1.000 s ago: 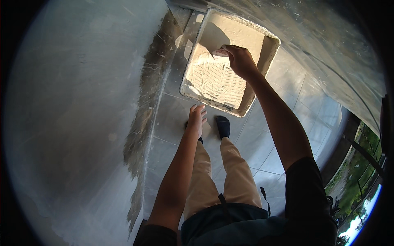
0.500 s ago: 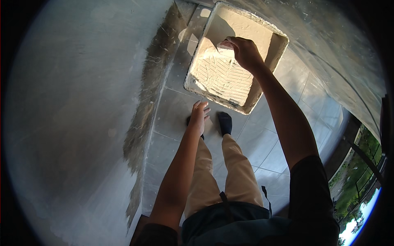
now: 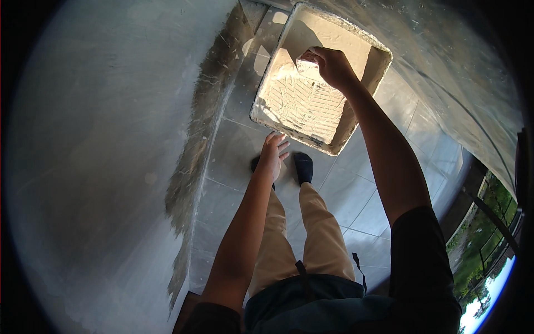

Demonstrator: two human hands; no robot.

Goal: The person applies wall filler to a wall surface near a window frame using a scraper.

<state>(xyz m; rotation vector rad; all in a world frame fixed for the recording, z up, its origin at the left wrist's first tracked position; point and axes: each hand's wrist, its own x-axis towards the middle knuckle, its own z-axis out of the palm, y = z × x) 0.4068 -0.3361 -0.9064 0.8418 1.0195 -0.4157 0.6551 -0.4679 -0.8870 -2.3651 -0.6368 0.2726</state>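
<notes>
Inside a large shallow tray (image 3: 381, 61) of creamy pale coating, with a ridged slope, my right hand (image 3: 335, 68) pinches a small pale-coated tool (image 3: 307, 67), largely hidden by the fingers and too unclear to name more closely. My left hand (image 3: 272, 153) is open and empty, its fingers spread just below the tray's lower-left rim, above the floor near my feet.
On the left is a broad grey wall (image 3: 100, 156) with a darker rough band along its foot. A mottled surface (image 3: 467, 67) curves along the upper right. My socked feet (image 3: 303, 167) stand on grey tiles (image 3: 356, 206). Greenery (image 3: 495, 222) shows at far right.
My left hand has risen slightly toward the tray's lower rim, still open. My right hand, still gripping the tool, has moved a little upward; the tray appears slightly higher and farther right in view.
</notes>
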